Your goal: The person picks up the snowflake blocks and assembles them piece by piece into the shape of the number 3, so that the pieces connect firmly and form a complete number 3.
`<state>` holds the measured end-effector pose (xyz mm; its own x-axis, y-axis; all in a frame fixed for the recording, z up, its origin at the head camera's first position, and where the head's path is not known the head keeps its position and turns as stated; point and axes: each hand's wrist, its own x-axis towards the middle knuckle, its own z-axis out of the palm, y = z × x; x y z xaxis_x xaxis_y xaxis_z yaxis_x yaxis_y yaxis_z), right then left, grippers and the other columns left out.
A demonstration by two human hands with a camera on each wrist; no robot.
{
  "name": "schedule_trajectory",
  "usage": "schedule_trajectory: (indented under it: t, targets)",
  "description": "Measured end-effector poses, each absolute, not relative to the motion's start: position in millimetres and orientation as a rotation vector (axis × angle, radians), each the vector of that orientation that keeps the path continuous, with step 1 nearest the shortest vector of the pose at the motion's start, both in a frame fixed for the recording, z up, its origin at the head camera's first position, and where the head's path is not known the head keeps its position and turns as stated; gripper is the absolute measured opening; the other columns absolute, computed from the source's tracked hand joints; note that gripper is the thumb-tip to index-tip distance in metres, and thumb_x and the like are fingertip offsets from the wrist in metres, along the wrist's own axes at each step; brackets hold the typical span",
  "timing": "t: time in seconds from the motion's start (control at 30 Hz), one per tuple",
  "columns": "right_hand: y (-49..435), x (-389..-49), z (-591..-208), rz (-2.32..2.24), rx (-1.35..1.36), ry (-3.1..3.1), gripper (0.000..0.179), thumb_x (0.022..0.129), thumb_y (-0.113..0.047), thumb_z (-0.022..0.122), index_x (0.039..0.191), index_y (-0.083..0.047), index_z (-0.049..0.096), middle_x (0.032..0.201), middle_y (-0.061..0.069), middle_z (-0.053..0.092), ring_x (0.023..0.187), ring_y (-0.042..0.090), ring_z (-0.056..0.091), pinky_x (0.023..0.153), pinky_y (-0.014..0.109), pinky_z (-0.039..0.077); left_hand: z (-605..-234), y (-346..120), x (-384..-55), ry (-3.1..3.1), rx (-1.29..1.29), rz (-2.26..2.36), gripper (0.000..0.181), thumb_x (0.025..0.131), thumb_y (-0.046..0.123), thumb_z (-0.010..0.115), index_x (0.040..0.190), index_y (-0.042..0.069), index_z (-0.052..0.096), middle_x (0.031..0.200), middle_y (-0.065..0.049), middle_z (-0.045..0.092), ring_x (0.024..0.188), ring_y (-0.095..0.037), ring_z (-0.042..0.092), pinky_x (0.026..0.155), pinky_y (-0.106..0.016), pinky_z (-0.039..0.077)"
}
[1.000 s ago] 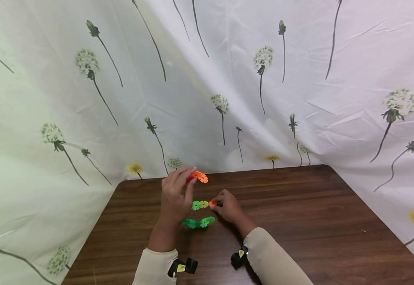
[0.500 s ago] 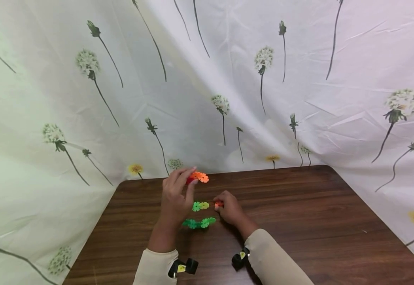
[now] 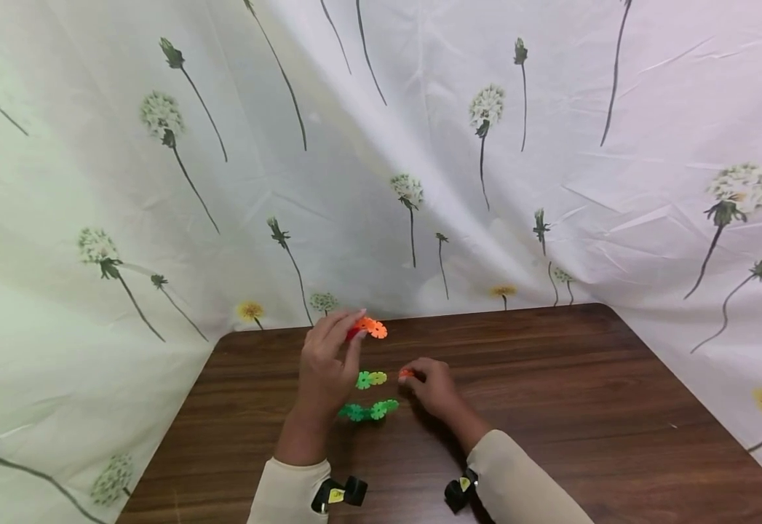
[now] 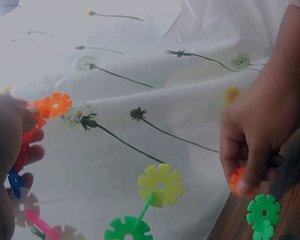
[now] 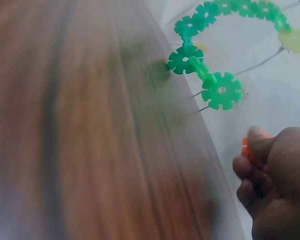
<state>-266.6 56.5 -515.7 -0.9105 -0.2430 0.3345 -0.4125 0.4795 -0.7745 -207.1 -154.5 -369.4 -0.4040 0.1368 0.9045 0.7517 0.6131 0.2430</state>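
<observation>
My left hand [image 3: 325, 364] pinches a chain of interlocking flower-shaped discs by its orange and red part [image 3: 377, 330], above the far half of the table. In the left wrist view, a blue disc [image 4: 15, 182] and a whitish disc [image 4: 25, 207] follow below the fingers. A yellow disc [image 3: 378, 378] stands beside a green one between the hands, and a row of green discs [image 3: 378, 410] curves nearer the body. Whether all sections join is hidden. Between thumb and fingers, my right hand [image 3: 438, 386] pinches an orange disc [image 3: 406, 372], apart from the yellow disc.
The brown wooden table [image 3: 584, 407] spreads under both hands. A white cloth [image 3: 367, 182] printed with dandelions hangs behind and at both sides. Black camera straps [image 3: 338, 495] sit on both wrists. The table is blurred in the right wrist view.
My right hand has drawn the orange disc to the right, widening the gap from the yellow disc. The left hand has kept its grip on the chain and barely moved.
</observation>
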Motion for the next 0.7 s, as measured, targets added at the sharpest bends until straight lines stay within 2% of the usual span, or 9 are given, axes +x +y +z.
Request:
schedule_trajectory:
  t: [0.2,0.37,0.43,0.53,0.6,0.7]
  targets:
    - [63.2,-252.1,-505.2,1.554,0.583,-2.447,0.009,0.102,-0.008,0.075,0.108,-0.008,0.081,0.098,0.005,0.074,0.080,0.012,0.071,0.071,0.025,0.059,-369.1,-153.7,-207.7,-1.871,-0.737,-0.794,0.035,0.094,-0.007,0.078,0.129,0.000,0.077,0.114,-0.018,0.081,0.106,-0.035,0.074,0.088,-0.057,0.061]
    - [65.4,-245.9,-493.3,1.639,0.589,-2.406,0.008,0.104,-0.009,0.073,0.107,-0.009,0.080,0.095,0.009,0.075,0.079,0.008,0.071,0.071,0.024,0.059,-370.1,-153.5,-208.5,-1.863,-0.736,-0.786,0.033,0.095,-0.007,0.077,0.127,0.000,0.078,0.111,-0.017,0.081,0.102,-0.034,0.073,0.087,-0.054,0.062]
    - [65.8,-242.8,-484.9,1.692,0.592,-2.393,0.009,0.105,-0.010,0.071,0.107,-0.007,0.080,0.095,0.015,0.076,0.077,0.008,0.071,0.072,0.026,0.061,-370.4,-153.2,-208.8,-1.856,-0.737,-0.786,0.032,0.095,-0.007,0.077,0.127,0.000,0.078,0.110,-0.017,0.080,0.100,-0.034,0.073,0.086,-0.051,0.063]
    - [67.2,-236.5,-469.3,1.791,0.615,-2.350,0.012,0.107,-0.008,0.068,0.109,-0.001,0.078,0.098,0.025,0.077,0.073,0.014,0.073,0.074,0.038,0.066,-370.3,-152.7,-208.8,-1.854,-0.735,-0.790,0.031,0.097,-0.006,0.076,0.127,0.000,0.079,0.109,-0.017,0.080,0.098,-0.033,0.071,0.084,-0.047,0.063]
    - [68.6,-232.6,-459.1,1.834,0.629,-2.315,0.013,0.108,-0.008,0.067,0.109,0.001,0.077,0.100,0.027,0.077,0.070,0.019,0.073,0.074,0.045,0.066,-370.4,-152.3,-208.8,-1.856,-0.736,-0.794,0.031,0.097,-0.005,0.076,0.127,0.001,0.079,0.109,-0.017,0.079,0.098,-0.032,0.070,0.083,-0.046,0.062]
    - [71.3,-229.2,-446.6,1.862,0.671,-2.228,0.014,0.108,-0.007,0.067,0.109,0.003,0.076,0.099,0.027,0.078,0.068,0.019,0.072,0.070,0.041,0.066,-370.2,-150.9,-208.1,-1.859,-0.741,-0.800,0.030,0.097,-0.004,0.076,0.126,0.000,0.079,0.108,-0.017,0.078,0.098,-0.032,0.070,0.083,-0.045,0.062]
